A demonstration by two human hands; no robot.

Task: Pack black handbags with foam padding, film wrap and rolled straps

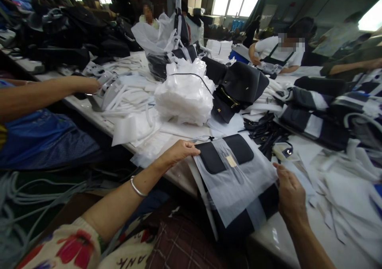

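In front of me lies a black handbag (268,200) at the table edge, with a translucent wrapping sheet (222,199) spread over its front. The bag's black flap (243,149) rests on top of that sheet, crossed by a clear strip with a beige patch near its clasp. My left hand (183,151) pinches the sheet beside the flap's left corner. At the opposite side, my right hand (291,189) has thumb and fingers closed on the sheet's right edge, against the bag's side. The fingertips of my right hand are partly hidden.
A strapped bundle of white foam sheets (183,92) stands behind the handbag, beside another black bag (244,84). Black straps (265,131) lie to the right, near stacked bags (313,123). A co-worker's arm (50,92) reaches in from the left; another person (277,48) works across the table.
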